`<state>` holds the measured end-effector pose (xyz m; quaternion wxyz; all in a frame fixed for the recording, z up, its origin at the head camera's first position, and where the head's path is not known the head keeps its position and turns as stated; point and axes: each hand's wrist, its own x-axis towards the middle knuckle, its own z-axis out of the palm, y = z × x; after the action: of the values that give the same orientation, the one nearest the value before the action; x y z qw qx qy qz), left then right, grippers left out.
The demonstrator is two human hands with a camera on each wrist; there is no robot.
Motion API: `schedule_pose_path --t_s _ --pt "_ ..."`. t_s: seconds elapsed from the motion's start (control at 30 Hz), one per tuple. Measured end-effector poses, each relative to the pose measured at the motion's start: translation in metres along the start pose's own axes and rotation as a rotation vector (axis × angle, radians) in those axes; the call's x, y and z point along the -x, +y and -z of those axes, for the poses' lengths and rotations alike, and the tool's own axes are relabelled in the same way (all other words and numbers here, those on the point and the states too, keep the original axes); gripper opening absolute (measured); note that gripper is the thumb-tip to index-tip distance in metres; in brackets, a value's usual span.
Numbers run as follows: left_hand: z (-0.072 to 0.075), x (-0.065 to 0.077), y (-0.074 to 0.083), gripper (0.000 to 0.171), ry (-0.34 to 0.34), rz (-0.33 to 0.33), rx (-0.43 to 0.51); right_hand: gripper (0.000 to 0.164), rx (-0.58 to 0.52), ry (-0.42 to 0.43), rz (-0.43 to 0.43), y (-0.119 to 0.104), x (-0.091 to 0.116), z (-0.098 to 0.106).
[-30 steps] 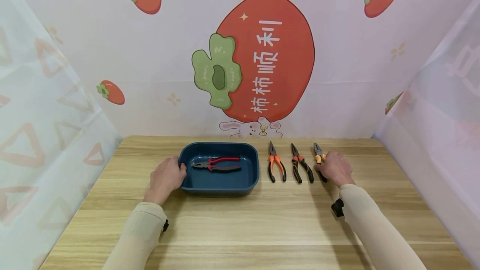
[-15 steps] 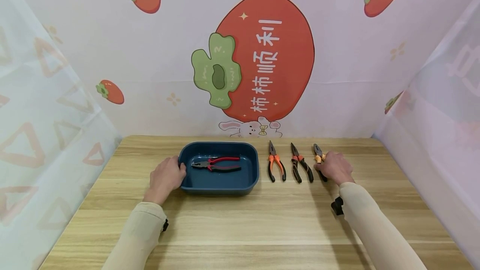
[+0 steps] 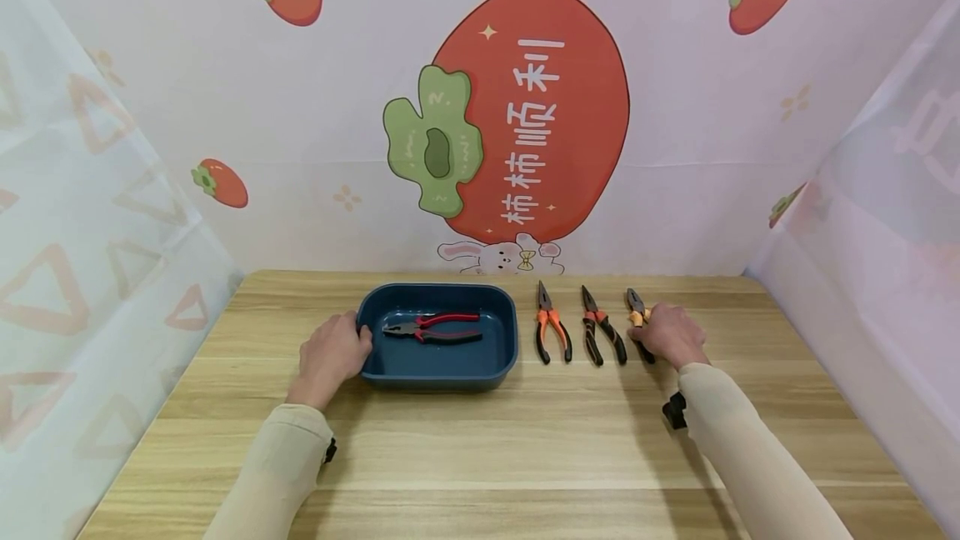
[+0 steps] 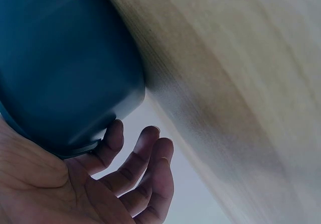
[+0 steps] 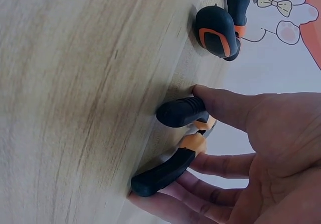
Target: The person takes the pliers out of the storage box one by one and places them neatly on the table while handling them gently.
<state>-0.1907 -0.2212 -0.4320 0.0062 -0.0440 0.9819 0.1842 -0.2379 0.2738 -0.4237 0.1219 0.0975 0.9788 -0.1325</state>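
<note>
Yellow-black pliers (image 3: 638, 317), centre-right of frame, pinched by right hand (image 3: 672, 336), tray (image 3: 427, 367) gripped by left hand (image 3: 335, 355); may slip if squeezed unevenly.

On a table (image 3: 480, 457), the left hand (image 3: 335, 359) holds the left end of a tub (image 3: 438, 384), and to that hand's right a pair of pliers (image 3: 422, 329) lies inside it. The right hand (image 3: 672, 337) holds a second pair (image 3: 637, 309) by its handles, with a third pair (image 3: 592, 314) just to that hand's left and a fourth pair (image 3: 547, 312) farther left, beside the tub. Beyond both hands, behind the table, is a wall (image 3: 300, 123).
</note>
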Motion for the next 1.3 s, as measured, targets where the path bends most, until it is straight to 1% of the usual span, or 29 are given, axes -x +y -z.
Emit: schedule_pose_path --t_s 0.2,0.57,0.9,1.3 --pt "0.0009 0.0005 0.0012 0.038 -0.005 0.003 0.0 0.043 0.013 0.003 0.011 0.001 0.0001 0.0012" --pt "0.0004 0.0017 0.0011 0.038 -0.009 0.008 -0.002 0.041 0.045 -0.001 0.061 0.0035 0.0009 0.0017" --pt "0.0009 0.0009 0.0012 0.036 -0.012 0.011 -0.004 0.04 0.03 0.007 0.061 0.0052 0.0003 -0.0012" --pt "0.0007 0.0008 0.0016 0.038 -0.013 0.009 -0.012 0.045 0.008 0.014 0.043 0.0059 0.0048 0.0001"
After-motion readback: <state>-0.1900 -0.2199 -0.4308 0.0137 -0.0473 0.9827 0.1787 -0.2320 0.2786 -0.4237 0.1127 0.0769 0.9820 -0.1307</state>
